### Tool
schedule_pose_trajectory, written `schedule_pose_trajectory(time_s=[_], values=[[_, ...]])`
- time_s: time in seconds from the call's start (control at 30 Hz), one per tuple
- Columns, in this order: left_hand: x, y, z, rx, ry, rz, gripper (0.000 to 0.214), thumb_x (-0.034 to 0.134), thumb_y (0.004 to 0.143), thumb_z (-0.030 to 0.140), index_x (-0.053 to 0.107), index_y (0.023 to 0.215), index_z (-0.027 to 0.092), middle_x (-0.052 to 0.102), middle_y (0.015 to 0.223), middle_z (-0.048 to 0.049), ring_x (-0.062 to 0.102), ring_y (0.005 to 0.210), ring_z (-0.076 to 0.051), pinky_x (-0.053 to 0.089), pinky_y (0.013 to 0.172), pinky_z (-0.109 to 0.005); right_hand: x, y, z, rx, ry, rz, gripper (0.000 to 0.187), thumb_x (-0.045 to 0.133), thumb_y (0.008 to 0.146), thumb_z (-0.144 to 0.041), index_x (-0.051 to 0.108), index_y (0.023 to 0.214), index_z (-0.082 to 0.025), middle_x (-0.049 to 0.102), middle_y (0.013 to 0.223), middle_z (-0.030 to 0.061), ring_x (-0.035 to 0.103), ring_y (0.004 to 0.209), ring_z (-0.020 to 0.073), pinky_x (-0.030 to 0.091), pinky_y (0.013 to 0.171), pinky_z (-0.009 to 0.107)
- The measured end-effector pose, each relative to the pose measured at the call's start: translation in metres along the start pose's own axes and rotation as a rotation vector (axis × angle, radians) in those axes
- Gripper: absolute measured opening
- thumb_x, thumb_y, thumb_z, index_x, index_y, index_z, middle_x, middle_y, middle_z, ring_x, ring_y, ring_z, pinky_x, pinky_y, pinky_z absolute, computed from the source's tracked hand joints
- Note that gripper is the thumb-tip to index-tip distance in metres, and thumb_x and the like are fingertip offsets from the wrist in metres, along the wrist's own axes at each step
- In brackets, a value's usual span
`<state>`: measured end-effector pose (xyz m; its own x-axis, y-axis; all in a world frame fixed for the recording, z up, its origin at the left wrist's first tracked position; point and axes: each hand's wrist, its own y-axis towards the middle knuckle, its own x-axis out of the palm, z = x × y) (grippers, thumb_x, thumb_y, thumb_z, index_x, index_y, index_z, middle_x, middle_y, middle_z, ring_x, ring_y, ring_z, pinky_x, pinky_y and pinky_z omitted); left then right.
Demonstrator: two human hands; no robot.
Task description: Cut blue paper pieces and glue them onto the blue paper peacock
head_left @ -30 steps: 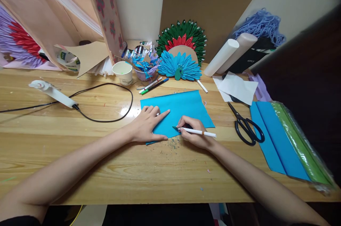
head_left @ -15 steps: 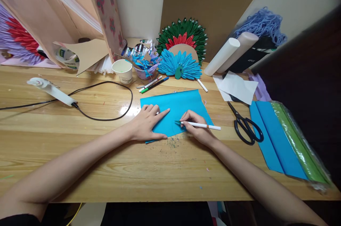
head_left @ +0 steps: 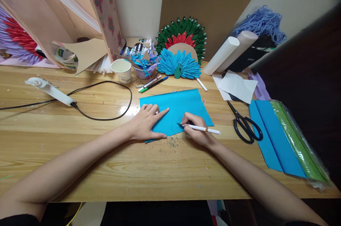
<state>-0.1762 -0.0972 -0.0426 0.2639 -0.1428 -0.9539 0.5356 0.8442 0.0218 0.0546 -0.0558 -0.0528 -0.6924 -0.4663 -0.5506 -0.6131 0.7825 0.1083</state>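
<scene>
A folded-looking blue sheet point(head_left: 183, 103) lies on the wooden table in front of me. My left hand point(head_left: 147, 122) rests flat on its left part, thumb and forefinger spread apart. Between the fingers of my right hand point(head_left: 196, 128) is a white marker pen point(head_left: 210, 130) with a dark green tip. The tip points left and meets the sheet near its lower middle; a faint short line shows beside it. The fingertips under the right hand are partly hidden.
Black-handled scissors point(head_left: 243, 125) lie right of the sheet, beside more blue sheets point(head_left: 269, 141) and a green pack point(head_left: 298, 144). A glue gun point(head_left: 50, 90) with a looping cord is at left. Behind stand a paper cup point(head_left: 122, 71), loose markers point(head_left: 153, 84) and a blue paper peacock point(head_left: 178, 64).
My right hand has shifted the marker's tip slightly right and down on the sheet, and the pen's back end has dipped. My left hand stays in place.
</scene>
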Motion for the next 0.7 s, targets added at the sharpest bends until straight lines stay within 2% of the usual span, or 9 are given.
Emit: schedule_pose_trajectory(time_s=[0.17, 0.37, 0.5, 0.6, 0.7], values=[[0.0007, 0.0004, -0.0001, -0.003, -0.01, -0.002, 0.091, 0.036, 0.072, 0.076, 0.024, 0.142, 0.02, 0.046, 0.106, -0.0109, 0.04, 0.091, -0.025, 0.029, 0.083, -0.039, -0.0024, -0.0024, 0.0025, -0.043, 0.02, -0.032, 0.012, 0.044, 0.068, -0.011, 0.043, 0.06, -0.02, 0.049, 0.061, -0.0002, 0.045, 0.058, 0.0139, 0.032, 0.054, 0.026], [0.0005, 0.0002, -0.0003, -0.004, -0.012, -0.004, 0.09, 0.036, 0.072, 0.076, 0.024, 0.143, 0.02, 0.046, 0.105, -0.0106, 0.039, 0.091, -0.025, 0.028, 0.082, -0.039, -0.0037, -0.0049, 0.0054, -0.102, 0.071, -0.15, 0.012, 0.045, 0.067, -0.012, 0.044, 0.058, -0.02, 0.048, 0.056, -0.0002, 0.044, 0.055, 0.0143, 0.032, 0.053, 0.027], [0.0011, 0.0003, -0.0005, 0.0, -0.009, 0.001, 0.091, 0.036, 0.072, 0.076, 0.025, 0.142, 0.02, 0.046, 0.105, -0.0107, 0.039, 0.091, -0.025, 0.028, 0.083, -0.039, -0.0017, -0.004, 0.0039, -0.016, 0.158, -0.072, 0.006, 0.049, 0.078, -0.02, 0.049, 0.073, -0.02, 0.054, 0.07, 0.0011, 0.049, 0.063, 0.0147, 0.037, 0.056, 0.027], [0.0015, 0.0002, -0.0006, 0.003, -0.008, 0.003, 0.091, 0.035, 0.072, 0.076, 0.026, 0.142, 0.019, 0.046, 0.106, -0.011, 0.04, 0.091, -0.025, 0.028, 0.083, -0.039, 0.0013, -0.0021, 0.0002, 0.085, 0.092, -0.017, 0.006, 0.048, 0.084, -0.024, 0.051, 0.084, -0.019, 0.057, 0.078, 0.0017, 0.052, 0.07, 0.0151, 0.039, 0.061, 0.026], [0.0016, -0.0001, -0.0005, 0.001, -0.012, 0.001, 0.091, 0.036, 0.072, 0.076, 0.026, 0.142, 0.019, 0.046, 0.106, -0.011, 0.04, 0.091, -0.025, 0.028, 0.084, -0.039, 0.0037, -0.0006, -0.0031, 0.103, 0.021, -0.022, 0.006, 0.048, 0.084, -0.022, 0.052, 0.086, -0.019, 0.059, 0.081, 0.0021, 0.053, 0.072, 0.015, 0.039, 0.062, 0.026]])
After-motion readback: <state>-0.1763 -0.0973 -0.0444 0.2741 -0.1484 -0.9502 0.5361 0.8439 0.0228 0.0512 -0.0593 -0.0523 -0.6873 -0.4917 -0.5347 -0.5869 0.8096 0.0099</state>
